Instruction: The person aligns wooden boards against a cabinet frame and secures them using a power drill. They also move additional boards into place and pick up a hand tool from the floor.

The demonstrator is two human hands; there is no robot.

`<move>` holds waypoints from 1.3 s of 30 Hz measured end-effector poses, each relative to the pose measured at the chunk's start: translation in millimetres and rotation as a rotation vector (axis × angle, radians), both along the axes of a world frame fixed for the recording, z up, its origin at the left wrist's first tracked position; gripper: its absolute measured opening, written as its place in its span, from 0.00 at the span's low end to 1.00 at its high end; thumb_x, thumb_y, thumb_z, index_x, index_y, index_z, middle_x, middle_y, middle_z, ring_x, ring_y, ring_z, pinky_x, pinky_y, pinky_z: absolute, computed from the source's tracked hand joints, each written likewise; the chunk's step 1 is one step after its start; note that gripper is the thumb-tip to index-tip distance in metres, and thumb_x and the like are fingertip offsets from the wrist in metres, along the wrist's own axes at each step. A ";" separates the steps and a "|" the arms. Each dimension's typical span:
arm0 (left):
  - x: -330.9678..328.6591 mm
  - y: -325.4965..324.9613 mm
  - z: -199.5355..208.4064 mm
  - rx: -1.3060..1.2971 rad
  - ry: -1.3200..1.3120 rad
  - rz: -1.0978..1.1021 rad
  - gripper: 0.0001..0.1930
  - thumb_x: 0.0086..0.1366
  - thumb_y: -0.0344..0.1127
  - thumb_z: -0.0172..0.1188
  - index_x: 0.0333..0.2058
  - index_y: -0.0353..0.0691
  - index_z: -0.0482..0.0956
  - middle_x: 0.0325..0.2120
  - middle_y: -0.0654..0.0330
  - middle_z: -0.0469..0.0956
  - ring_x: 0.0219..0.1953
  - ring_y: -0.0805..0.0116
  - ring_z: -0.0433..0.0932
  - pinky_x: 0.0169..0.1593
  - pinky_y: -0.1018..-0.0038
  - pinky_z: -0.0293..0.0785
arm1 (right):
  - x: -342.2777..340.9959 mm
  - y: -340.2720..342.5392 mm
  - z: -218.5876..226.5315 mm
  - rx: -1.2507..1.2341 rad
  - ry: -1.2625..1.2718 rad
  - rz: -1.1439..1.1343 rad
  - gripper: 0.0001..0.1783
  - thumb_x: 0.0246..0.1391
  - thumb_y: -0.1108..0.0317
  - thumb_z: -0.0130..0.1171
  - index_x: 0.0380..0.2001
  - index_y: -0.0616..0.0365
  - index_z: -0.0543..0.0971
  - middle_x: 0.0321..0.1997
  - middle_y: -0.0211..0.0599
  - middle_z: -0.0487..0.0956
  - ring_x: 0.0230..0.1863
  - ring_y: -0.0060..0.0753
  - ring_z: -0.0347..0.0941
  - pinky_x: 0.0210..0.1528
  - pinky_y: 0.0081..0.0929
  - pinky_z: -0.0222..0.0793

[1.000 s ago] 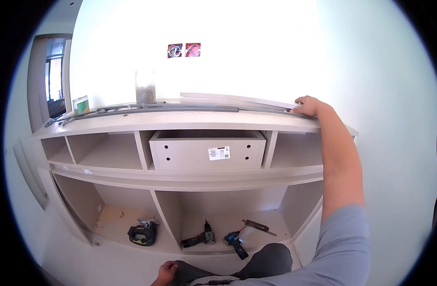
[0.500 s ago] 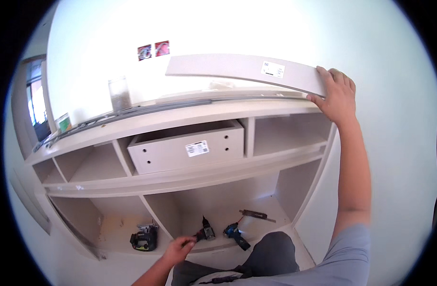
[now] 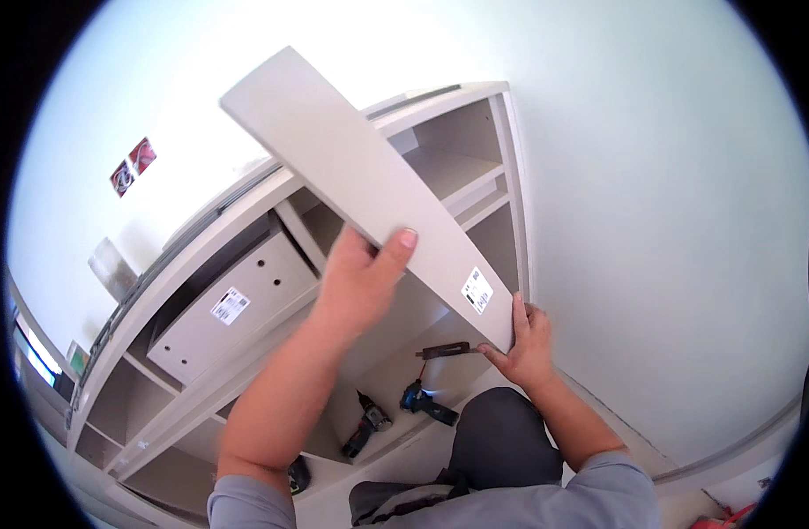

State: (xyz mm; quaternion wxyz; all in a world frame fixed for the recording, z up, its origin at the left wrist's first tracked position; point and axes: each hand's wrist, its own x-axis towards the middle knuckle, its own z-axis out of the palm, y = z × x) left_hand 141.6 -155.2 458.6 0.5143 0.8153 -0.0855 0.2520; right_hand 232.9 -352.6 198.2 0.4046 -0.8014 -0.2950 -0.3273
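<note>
**Two hands steady a long board in front of the cabinet**

The step in hand, as I judge it, is handling and positioning a long, flat, pale beige board [image 3: 383, 198] with a white label [image 3: 477, 291] near its lower end. It slants across the front of a pale beige open cabinet [image 3: 516, 159], its upper end toward the wall, its lower end near the person's right knee. Moving it further would seem to call for both hands turning together, with the far end clear of the shelf edges.

The left hand [image 3: 365, 273] is closed on the board's left edge near the middle, thumb flat on the broad face, fingers mostly hidden behind. Its forearm rises steeply from below. The right hand [image 3: 526, 348] cups the lower end, thumb at one edge and fingers along the other; that forearm slants up and leftward from the grey sleeve.
</note>
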 end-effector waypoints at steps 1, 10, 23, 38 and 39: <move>14.1 -7.4 -8.7 0.042 0.069 0.081 0.27 0.72 0.44 0.62 0.59 0.29 0.68 0.52 0.52 0.78 0.53 0.65 0.77 0.58 0.65 0.73 | 5.3 1.1 -16.4 0.021 -0.007 0.005 0.63 0.39 0.48 0.79 0.74 0.59 0.58 0.61 0.63 0.67 0.58 0.61 0.67 0.60 0.53 0.63; 143.9 -33.9 -90.6 0.290 0.197 -0.015 0.23 0.72 0.45 0.61 0.50 0.25 0.75 0.40 0.49 0.84 0.39 0.64 0.83 0.43 0.67 0.81 | 89.0 18.6 -81.9 0.030 -0.178 0.010 0.51 0.43 0.67 0.72 0.70 0.64 0.59 0.75 0.68 0.54 0.75 0.71 0.54 0.73 0.63 0.53; 229.5 -39.8 -51.4 0.519 0.353 0.103 0.23 0.73 0.42 0.59 0.51 0.23 0.72 0.41 0.47 0.82 0.37 0.64 0.85 0.38 0.68 0.85 | 162.7 58.5 -110.0 0.148 -0.173 -0.033 0.53 0.37 0.86 0.51 0.72 0.73 0.50 0.75 0.70 0.53 0.76 0.77 0.49 0.76 0.65 0.47; 257.5 -34.4 21.3 0.763 0.266 0.245 0.27 0.66 0.52 0.65 0.38 0.25 0.81 0.29 0.48 0.84 0.27 0.60 0.84 0.34 0.66 0.80 | 212.7 81.0 -109.8 0.192 -0.195 -0.108 0.49 0.42 0.88 0.50 0.72 0.69 0.52 0.76 0.69 0.54 0.75 0.76 0.53 0.75 0.66 0.50; 261.0 -28.8 17.3 0.731 0.255 0.254 0.28 0.65 0.54 0.65 0.38 0.26 0.82 0.30 0.48 0.84 0.28 0.59 0.85 0.36 0.65 0.79 | 212.5 82.9 -108.4 0.183 -0.182 -0.117 0.49 0.42 0.87 0.51 0.72 0.69 0.52 0.76 0.69 0.54 0.75 0.76 0.53 0.75 0.66 0.50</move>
